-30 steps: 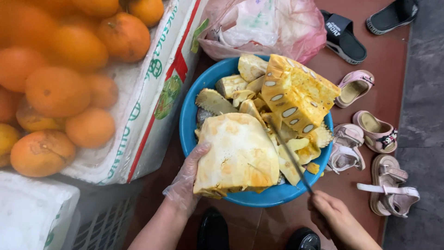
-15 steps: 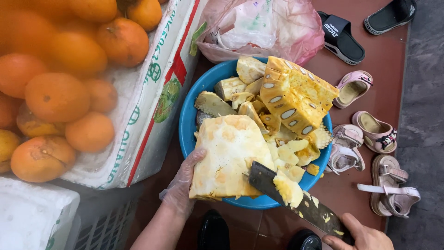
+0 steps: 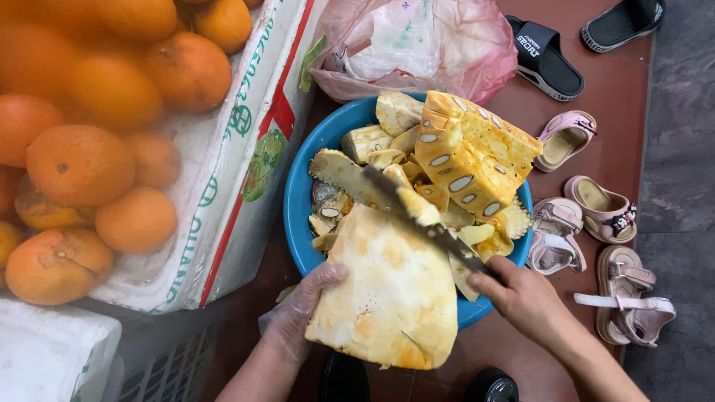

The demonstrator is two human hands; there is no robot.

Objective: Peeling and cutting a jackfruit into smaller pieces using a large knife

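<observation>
Item 1: your left hand (image 3: 302, 313), in a thin clear glove, was closed on the near left edge of the large jackfruit slab (image 3: 387, 294), steadying it. The slab lay cut face up, pale yellow and blotched, across the near rim of the blue basin (image 3: 298, 208) and overhung it toward you.

Item 2: your right hand (image 3: 525, 298), bare, was wrapped around the handle of the knife (image 3: 417, 216). The blade lay flat over the slab's far edge, pointing away to the left, with a yellow strip of fruit on it.

Item 3: the basin held more jackfruit pieces, among them a big spiky-skinned chunk (image 3: 473, 160) showing seeds, at the far right.

Item 4: oranges (image 3: 82, 164) were piled on a white printed sack (image 3: 231, 171) to the left of the basin.

Item 5: a pink plastic bag (image 3: 417, 45) lay just beyond the basin.

Item 6: small sandals (image 3: 596, 223) and dark slippers (image 3: 547, 56) lay on the reddish floor (image 3: 618, 112) to the right.
</observation>
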